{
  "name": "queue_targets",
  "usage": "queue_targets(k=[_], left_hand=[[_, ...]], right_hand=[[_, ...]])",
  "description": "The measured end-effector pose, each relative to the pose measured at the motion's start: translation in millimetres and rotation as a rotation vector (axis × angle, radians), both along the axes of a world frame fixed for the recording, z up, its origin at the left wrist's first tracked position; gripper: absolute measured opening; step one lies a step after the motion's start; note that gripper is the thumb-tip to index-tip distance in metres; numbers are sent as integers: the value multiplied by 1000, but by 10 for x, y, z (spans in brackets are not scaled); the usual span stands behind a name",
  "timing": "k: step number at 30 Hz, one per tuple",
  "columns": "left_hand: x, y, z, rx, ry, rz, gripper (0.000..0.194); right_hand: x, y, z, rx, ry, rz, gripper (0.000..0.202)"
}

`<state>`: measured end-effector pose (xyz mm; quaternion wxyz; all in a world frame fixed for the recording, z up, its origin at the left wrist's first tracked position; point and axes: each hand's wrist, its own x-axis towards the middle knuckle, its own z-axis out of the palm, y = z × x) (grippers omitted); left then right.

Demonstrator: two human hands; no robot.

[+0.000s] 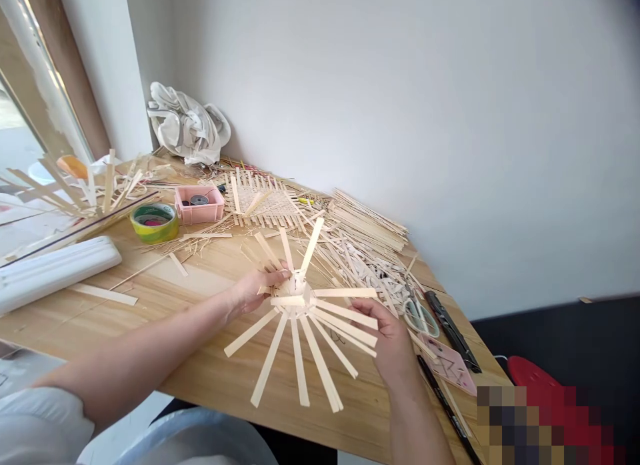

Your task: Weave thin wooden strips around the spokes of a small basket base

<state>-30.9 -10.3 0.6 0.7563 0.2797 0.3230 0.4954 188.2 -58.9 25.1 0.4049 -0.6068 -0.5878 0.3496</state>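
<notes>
A: Where is the splayed strip piece [297, 298]?
B: Between the two hands, above the counter [205, 371]. The left hand [260, 286] grips it near its middle, and pale flat strips fan out toward the right hand [389, 335].
A: And is the right hand gripping too?
B: I cannot tell. Its fingers are curled at the strip ends, but whether they pinch anything is hidden.
A: What is the counter like?
B: Light wood with visible grain, and cluttered. Beyond the left hand are a tape roll [154, 234], a pink box [200, 213] and a woven mat [270, 201]. Farther past it, a crumpled white bundle [187, 128] sits in the corner.
A: Around the right hand?
B: To its right are scissors [434, 323] with pale handles, a dark tool [453, 331], a pink tray [457, 371] and a black pen [445, 401]. Beyond it, a stack of strips [370, 221] lies along the counter's far edge.
A: And the room?
B: A plain white wall [400, 105] rises past both hands. Well to the right of the right hand, below counter height, is a red seat [533, 371] against a dark lower section.
</notes>
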Motion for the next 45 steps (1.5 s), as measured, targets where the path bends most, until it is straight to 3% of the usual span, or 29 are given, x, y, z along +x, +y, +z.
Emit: queue_targets(k=[4, 8, 17, 24, 35, 45], left_hand=[[36, -39, -4, 53, 36, -53, 22], [61, -48, -13, 113, 82, -48, 25], [89, -37, -63, 130, 166, -24, 31], [103, -58, -69, 154, 193, -48, 24], [110, -42, -100, 126, 172, -55, 25], [122, -40, -95, 115, 211, -30, 28]], right_hand=[[-154, -10, 146, -31, -82, 115, 23], [-253, 42, 228, 76, -258, 177, 17], [-269, 135, 127, 373, -464, 197, 22], [-256, 121, 104, 360, -587, 311, 27], [-234, 206, 133, 306, -507, 425, 26], [-160, 271, 90, 150, -289, 485, 22]])
